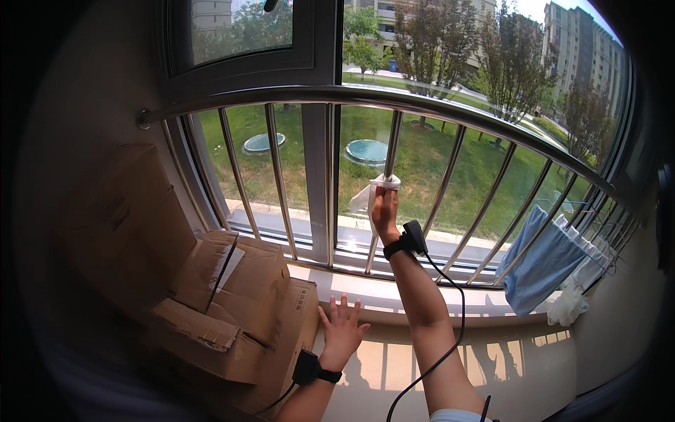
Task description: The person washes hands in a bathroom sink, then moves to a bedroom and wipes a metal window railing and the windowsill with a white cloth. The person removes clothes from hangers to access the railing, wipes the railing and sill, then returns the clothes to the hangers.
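Note:
My right hand (384, 209) is closed around a white cloth (363, 200), which is wrapped about one upright metal bar (394, 141) of the window railing. Part of the cloth hangs loose to the left of the fingers. My left hand (342, 330) has its fingers spread and holds nothing. It is low beside the cardboard boxes, near the ledge under the railing; whether it touches the wall there I cannot tell. Each wrist wears a black strap with a small black device and a cable.
Stacked cardboard boxes (232, 281) fill the left side. The curved top rail (436, 105) crosses in front of the window. At the right, a light blue cloth (524, 260) and a white mesh puff (568, 304) hang by the railing. A window ledge (450, 299) runs below the bars.

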The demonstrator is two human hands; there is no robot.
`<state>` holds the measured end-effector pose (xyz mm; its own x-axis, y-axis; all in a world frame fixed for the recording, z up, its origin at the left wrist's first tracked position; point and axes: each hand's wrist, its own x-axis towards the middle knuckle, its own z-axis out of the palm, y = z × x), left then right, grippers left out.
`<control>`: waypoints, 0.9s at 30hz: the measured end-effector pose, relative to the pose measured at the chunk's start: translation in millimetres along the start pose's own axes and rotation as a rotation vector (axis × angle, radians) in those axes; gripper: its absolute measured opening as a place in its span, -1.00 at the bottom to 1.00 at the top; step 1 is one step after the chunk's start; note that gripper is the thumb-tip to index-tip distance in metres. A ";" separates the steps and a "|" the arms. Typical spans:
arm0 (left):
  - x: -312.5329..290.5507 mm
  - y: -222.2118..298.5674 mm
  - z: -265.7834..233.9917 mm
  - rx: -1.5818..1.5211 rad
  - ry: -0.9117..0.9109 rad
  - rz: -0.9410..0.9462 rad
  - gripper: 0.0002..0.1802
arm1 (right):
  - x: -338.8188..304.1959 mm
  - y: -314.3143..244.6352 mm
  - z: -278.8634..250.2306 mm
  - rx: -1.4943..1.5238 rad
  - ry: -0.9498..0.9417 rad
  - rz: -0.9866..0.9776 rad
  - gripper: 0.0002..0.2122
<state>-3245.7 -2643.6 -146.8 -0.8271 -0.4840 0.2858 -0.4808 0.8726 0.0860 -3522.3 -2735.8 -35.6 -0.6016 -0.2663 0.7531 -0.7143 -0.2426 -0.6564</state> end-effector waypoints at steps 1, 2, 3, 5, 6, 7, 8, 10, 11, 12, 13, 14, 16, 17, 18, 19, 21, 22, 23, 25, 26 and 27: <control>2.5 0.4 -6.7 -0.006 -0.019 -0.001 -0.29 | 30.0 -22.6 0.6 -0.060 0.046 -0.104 -0.79; 6.5 2.0 -13.0 0.007 0.026 0.003 -0.30 | 55.7 -45.7 3.4 -0.119 0.188 -0.277 -0.74; 11.6 2.7 -18.8 0.002 0.055 0.006 -0.30 | 74.4 -67.3 -2.2 0.007 0.168 -0.325 -0.69; 18.3 3.4 -26.8 -0.001 0.139 0.008 -0.29 | 79.6 -102.7 1.9 -0.098 0.272 -0.335 -0.67; 20.9 2.7 -30.6 0.014 0.174 0.013 -0.29 | 74.7 -116.9 12.5 -0.080 0.252 -0.300 -0.65; 22.1 1.0 -33.2 0.005 0.171 0.012 -0.28 | 66.5 -127.2 22.0 -0.066 0.231 -0.289 -0.63; 20.5 0.1 -34.9 -0.004 0.128 0.011 -0.28 | 63.9 -133.8 27.6 -0.199 0.116 -0.423 -0.59; 13.3 -2.6 -35.2 0.002 0.148 0.033 -0.28 | 63.6 -140.5 59.3 -0.170 0.089 -0.420 -0.58; 8.8 -3.7 -33.4 -0.036 0.094 0.053 -0.28 | 69.7 -141.3 76.4 -0.152 0.089 -0.359 -0.59; 3.7 -5.1 -30.5 -0.052 0.057 0.064 -0.28 | 77.4 -141.4 95.2 0.034 0.139 -0.234 -0.61; -3.5 -5.6 -27.1 -0.071 0.004 0.070 -0.27 | 89.5 -139.6 104.9 -0.266 0.204 -0.682 -0.64; -9.3 -6.8 -22.4 -0.072 -0.014 0.075 -0.27 | 93.5 -137.7 118.2 -0.155 0.147 -0.502 -0.69; -18.0 -9.4 -11.3 -0.063 -0.035 0.057 -0.26 | 104.3 -129.6 132.0 -0.216 0.263 -0.276 -0.73; -21.5 -10.5 -5.1 -0.045 -0.045 0.050 -0.25 | 104.7 -123.2 134.2 -0.198 0.282 -0.226 -0.75; -23.8 -11.8 1.7 -0.059 -0.057 0.049 -0.29 | 100.7 -115.2 134.3 -0.234 0.229 -0.161 -0.78; -25.0 -11.8 8.1 -0.081 -0.065 0.038 -0.29 | 92.7 -106.0 131.5 -0.253 0.200 -0.171 -0.75; -31.4 -12.2 22.6 -0.094 -0.046 0.029 -0.28 | 59.9 -75.9 128.2 -0.149 0.166 -0.155 -0.73; -35.1 -11.3 29.9 -0.091 -0.061 0.029 -0.27 | 32.3 -56.5 126.9 -0.164 0.135 -0.132 -0.73; -39.7 -7.9 37.9 -0.094 -0.085 0.026 -0.27 | 2.4 -34.0 124.4 -0.170 0.110 -0.173 -0.72; -51.6 -7.4 55.1 -0.066 -0.124 0.014 -0.26 | -80.0 15.0 118.4 -0.190 -0.052 0.041 -0.73; -58.9 -7.9 63.3 -0.053 -0.163 0.018 -0.25 | -119.9 39.9 113.7 -0.199 -0.146 0.092 -0.74; -68.5 -7.2 71.9 -0.064 -0.187 0.013 -0.25 | -157.3 64.2 108.8 -0.232 -0.252 0.273 -0.75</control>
<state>-3206.5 -2621.5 -235.7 -0.8759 -0.4709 0.1055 -0.4548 0.8786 0.1460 -3434.6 -2811.0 -201.0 -0.6939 -0.5179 0.5003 -0.6202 0.0768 -0.7806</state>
